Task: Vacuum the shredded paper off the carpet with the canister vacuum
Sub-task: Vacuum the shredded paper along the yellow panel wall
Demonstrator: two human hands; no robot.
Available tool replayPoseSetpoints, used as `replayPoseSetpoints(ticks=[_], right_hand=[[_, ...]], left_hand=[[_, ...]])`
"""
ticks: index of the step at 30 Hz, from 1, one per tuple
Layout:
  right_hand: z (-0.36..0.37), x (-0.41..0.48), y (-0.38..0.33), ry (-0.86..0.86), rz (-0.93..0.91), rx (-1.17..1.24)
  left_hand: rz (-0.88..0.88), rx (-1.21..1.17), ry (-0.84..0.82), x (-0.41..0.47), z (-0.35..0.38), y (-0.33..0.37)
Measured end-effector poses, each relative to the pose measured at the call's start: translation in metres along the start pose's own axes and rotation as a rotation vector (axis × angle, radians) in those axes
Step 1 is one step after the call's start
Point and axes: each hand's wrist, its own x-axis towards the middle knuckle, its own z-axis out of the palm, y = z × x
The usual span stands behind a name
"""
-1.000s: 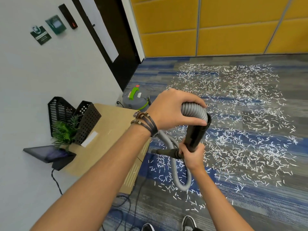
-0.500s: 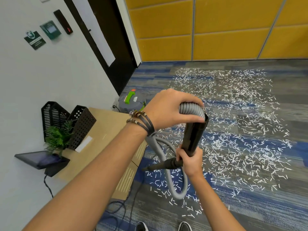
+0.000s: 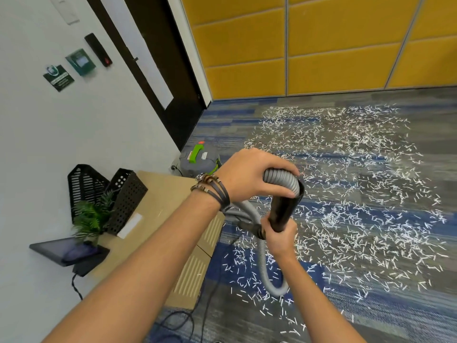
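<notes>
One vacuum [image 3: 197, 160], two hands
Left hand [image 3: 247, 174] grasps hose [image 3: 282, 180], right hand [image 3: 279, 240] grasps tube [image 3: 284, 209]; carpet [image 3: 408, 325] open rightward (desk [image 3: 158, 201] edge left)

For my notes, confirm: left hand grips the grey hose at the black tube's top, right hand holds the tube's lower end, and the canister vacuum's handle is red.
The head view shows a green handle, not red, on the canister vacuum. The rest stands: left hand on the grey hose, right hand low on the black tube.
</notes>
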Motion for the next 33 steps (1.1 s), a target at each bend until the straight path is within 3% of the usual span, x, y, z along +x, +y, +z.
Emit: replayPoseSetpoints(ticks=[7,12,20,33], right_hand=[[-0.004,-0.02,-0.007,-0.065,-0.079,0.109],[0.017,-0.014,-0.015,0.029,-0.099,0.091],[0.058,0.009,0.009,0.035,0.029,0.127],[0.03,0.028,-0.008,-0.113,-0.108,-0.056]], left_hand=[[0.051,0.035,0.06,-0.007,-0.008,0.004],[0.041,0.036,0.201,-0.016,-0.009,-0.01],[0.064,0.123,0.008,-0.003,-0.007,-0.038],[0.188,-0.318,0.14,0.002,-0.038,-0.081]])
